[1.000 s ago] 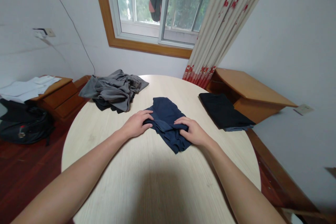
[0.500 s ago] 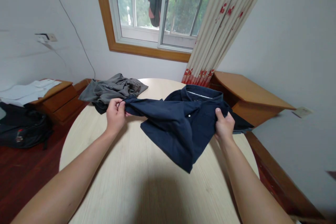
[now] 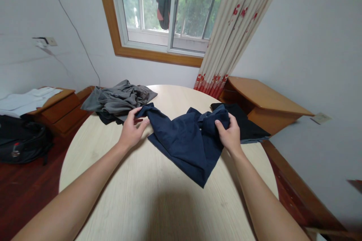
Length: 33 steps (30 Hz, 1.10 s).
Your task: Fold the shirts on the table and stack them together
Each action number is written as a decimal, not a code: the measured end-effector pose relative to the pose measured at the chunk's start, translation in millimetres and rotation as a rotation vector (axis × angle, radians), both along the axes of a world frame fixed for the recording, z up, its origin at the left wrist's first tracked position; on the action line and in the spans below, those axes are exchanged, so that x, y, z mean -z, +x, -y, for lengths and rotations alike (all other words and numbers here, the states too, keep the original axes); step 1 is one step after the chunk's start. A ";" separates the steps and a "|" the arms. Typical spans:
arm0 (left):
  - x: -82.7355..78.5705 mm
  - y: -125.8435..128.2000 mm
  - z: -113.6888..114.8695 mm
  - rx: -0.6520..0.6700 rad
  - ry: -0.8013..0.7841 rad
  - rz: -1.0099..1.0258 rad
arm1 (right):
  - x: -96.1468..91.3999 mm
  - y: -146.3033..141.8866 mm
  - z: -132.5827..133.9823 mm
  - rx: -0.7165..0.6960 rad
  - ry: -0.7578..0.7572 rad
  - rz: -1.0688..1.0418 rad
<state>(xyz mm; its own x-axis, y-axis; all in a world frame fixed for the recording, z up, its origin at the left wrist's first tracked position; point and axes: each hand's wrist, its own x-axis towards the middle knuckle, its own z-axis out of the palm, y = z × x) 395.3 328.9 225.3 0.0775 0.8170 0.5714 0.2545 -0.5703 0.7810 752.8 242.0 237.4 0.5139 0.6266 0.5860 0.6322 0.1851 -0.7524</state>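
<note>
Head camera: over the middle of the round table (image 3: pixel 118 203), a dark blue shirt (image 3: pixel 183 137) is being held, with one pointed corner hanging toward the table's near edge. Whether the table is being touched by that corner cannot be told. A bunch of cloth is being clasped by the right hand (image 3: pixel 230 133), thumb in front. The other end is being met by the left hand (image 3: pixel 132 130), thumb and fingers a little apart; whether it is being pinched cannot be told. The cloth is looking light, soft and floppy, so a hold at both top ends is being called for. A grey pile of clothes (image 3: pixel 118 96) is being held up by the table's far left part, and folded black cloth (image 3: pixel 249 126) by its far right part.
</note>
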 end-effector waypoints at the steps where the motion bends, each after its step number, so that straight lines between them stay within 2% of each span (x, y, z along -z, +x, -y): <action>1: 0.0 0.9 2.2 0.040 -0.002 -0.083 | 2.2 1.0 -0.3 0.009 -0.008 0.029; 6: 6.1 5.6 10.3 0.307 0.036 -0.472 | 15.0 5.2 -2.2 -0.057 -0.145 0.081; 11: 17.1 12.1 14.3 0.447 0.065 -0.630 | 19.7 -0.9 -1.1 -0.242 -0.272 0.171; 15: 18.1 12.0 15.5 0.481 0.057 -0.724 | 19.1 -20.1 2.4 -0.490 -0.345 0.263; 20: 17.7 13.8 18.4 0.447 0.093 -0.751 | 14.6 -58.9 11.4 -0.702 -0.415 0.279; 24: 11.9 18.8 26.3 0.369 0.238 -0.701 | -0.9 -90.4 25.7 -0.925 -0.384 0.210; 27: 1.5 21.3 33.6 0.381 0.366 -0.665 | -14.1 -107.4 35.5 -1.082 -0.378 0.135; 29: -6.4 22.4 38.2 0.439 0.390 -0.648 | -20.0 -113.7 38.9 -1.146 -0.379 0.086; 33: -20.1 22.3 44.9 0.453 0.271 -0.592 | -22.9 -113.5 37.9 -1.184 -0.329 -0.008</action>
